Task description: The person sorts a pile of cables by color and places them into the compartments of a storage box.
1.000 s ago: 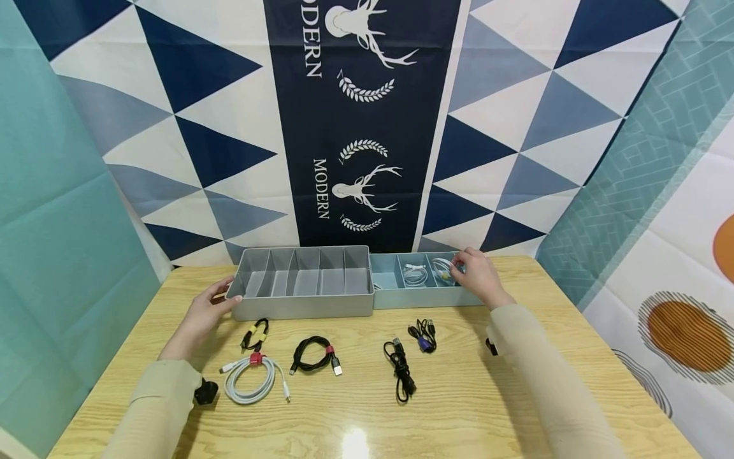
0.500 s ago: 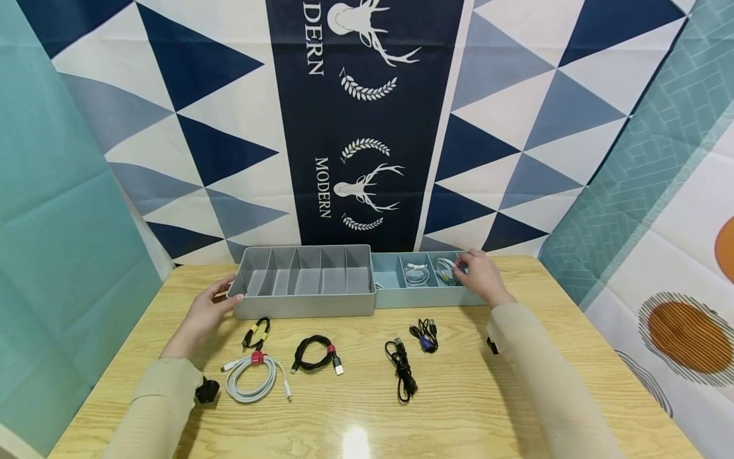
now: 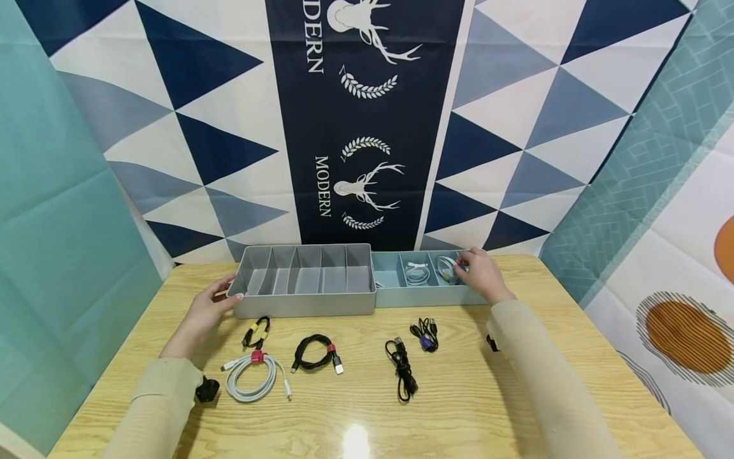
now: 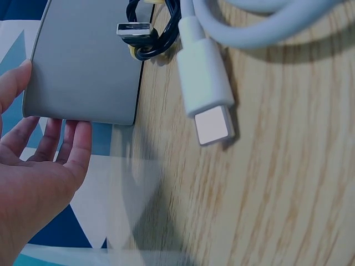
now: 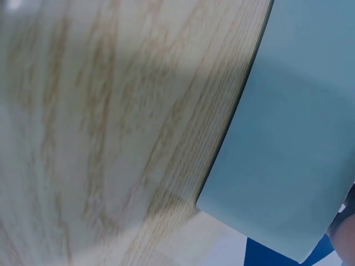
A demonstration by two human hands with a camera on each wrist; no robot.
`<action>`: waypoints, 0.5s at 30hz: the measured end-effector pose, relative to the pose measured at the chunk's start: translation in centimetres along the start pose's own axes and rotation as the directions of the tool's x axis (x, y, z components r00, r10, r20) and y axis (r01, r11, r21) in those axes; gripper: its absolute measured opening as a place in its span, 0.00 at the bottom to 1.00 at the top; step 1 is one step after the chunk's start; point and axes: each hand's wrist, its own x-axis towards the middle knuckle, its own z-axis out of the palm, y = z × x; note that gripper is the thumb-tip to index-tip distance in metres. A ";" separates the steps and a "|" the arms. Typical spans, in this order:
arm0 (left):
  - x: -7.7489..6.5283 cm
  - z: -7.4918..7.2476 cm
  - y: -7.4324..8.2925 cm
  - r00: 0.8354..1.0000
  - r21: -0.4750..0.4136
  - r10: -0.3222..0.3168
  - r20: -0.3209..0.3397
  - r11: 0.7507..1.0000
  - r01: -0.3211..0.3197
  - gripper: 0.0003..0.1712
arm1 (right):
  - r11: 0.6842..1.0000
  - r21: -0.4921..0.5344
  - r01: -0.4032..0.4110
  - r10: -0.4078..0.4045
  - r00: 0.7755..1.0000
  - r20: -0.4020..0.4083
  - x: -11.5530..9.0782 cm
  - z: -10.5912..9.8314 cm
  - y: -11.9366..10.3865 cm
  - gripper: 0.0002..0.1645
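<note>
My left hand (image 3: 208,308) grips the left end of a grey divided storage box (image 3: 304,306), its thumb at the front rim and its fingers against the end wall. At the right end of the adjoining light-blue divided box (image 3: 427,297), my right hand (image 3: 482,274) reaches over the rim, fingertips down in the end compartment. A small dark piece (image 5: 345,210) shows beside a finger in the right wrist view; I cannot tell whether it is held. A coiled white cable (image 3: 445,269) lies just left of those fingertips, and another white cable (image 3: 417,274) fills the neighbouring compartment.
On the wooden table (image 3: 321,421) before the boxes lie a yellow-tied black cable (image 3: 256,333), a larger white cable (image 3: 252,382) with a red tie, a red-tied black cable (image 3: 312,354), a black cable bundle (image 3: 402,373) and a purple-tied one (image 3: 425,335). Patterned cloth (image 3: 367,127) hangs behind.
The right fingertips stay in the blue box's right end, shifting only slightly, and the white cable beside them settles a little. The left hand keeps its place on the grey box.
</note>
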 end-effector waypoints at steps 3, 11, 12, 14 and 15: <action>-0.1 0.0 0.1 1.000 -0.008 -0.005 -0.001 1.000 0.005 0.44 | 1.000 -0.004 0.000 0.000 1.000 0.004 0.0 -0.1 -0.1 0.08; -0.1 0.0 0.2 1.000 -0.012 -0.016 0.003 1.000 0.016 0.41 | 1.000 0.004 -0.017 0.017 1.000 0.021 -0.1 -0.6 -0.2 0.08; -0.1 0.0 0.2 1.000 -0.013 -0.017 0.003 1.000 0.017 0.40 | 1.000 0.005 -0.014 0.014 1.000 0.015 -0.1 -0.7 -0.2 0.08; -0.1 0.0 0.2 1.000 -0.011 -0.016 0.004 1.000 0.016 0.40 | 1.000 0.002 -0.003 0.003 1.000 0.004 -0.1 -0.9 -0.2 0.08; -0.1 0.0 0.2 1.000 -0.012 -0.015 0.004 1.000 0.015 0.40 | 1.000 -0.002 0.003 -0.003 1.000 -0.002 -0.1 -1.0 -0.2 0.08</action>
